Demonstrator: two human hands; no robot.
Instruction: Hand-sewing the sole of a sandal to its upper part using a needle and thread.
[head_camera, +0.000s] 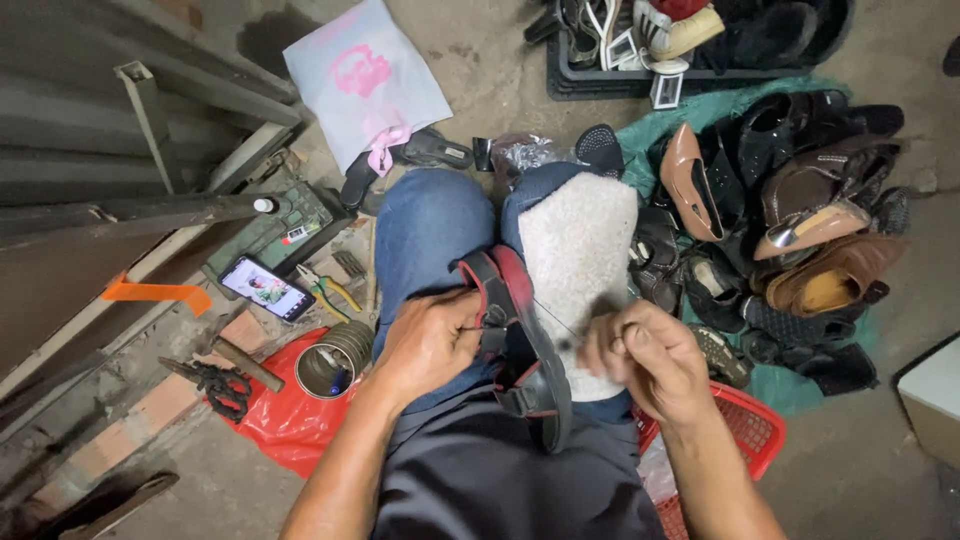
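A black and red sandal (522, 340) lies on its side across my lap, over my blue jeans and a white fleecy cloth (577, 240) on my right knee. My left hand (430, 340) grips the sandal's straps at its upper left. My right hand (645, 355) is pinched shut on a thin thread (560, 322) that runs taut from the sandal, and on a small dark tool whose shape I cannot make out.
A heap of shoes (800, 230) lies on a green sheet to the right. A red basket (750, 425) is by my right thigh. To the left are a tin can (335, 362) on red plastic, scissors (225, 385), pliers (325, 290), a lit phone (265, 288) and a white bag (365, 75).
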